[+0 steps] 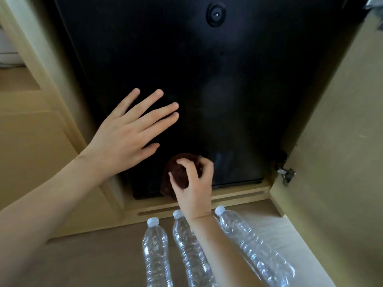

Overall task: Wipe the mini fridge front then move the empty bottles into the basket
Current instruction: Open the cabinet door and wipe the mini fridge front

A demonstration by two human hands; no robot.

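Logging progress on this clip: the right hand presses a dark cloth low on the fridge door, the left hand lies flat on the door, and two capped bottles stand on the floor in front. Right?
Not quite: the head view shows three capped bottles, not two. The rest holds: the right hand presses the dark cloth low on the fridge door, and the left hand lies flat on it.

The mini fridge front (207,90) is a smooth black panel with a dull sheen that throws back faint reflections. A round black plastic fitting (216,14) sits near its top edge. The dark reddish-brown cloth (178,175), bunched near the bottom edge, looks soft and matt. The cabinet frame (186,206) and open door (335,141) are pale matt wood with a bright metal hinge (287,175). Three bottles (156,253) on the floor are clear, crinkled, glossy plastic with white caps (153,221).
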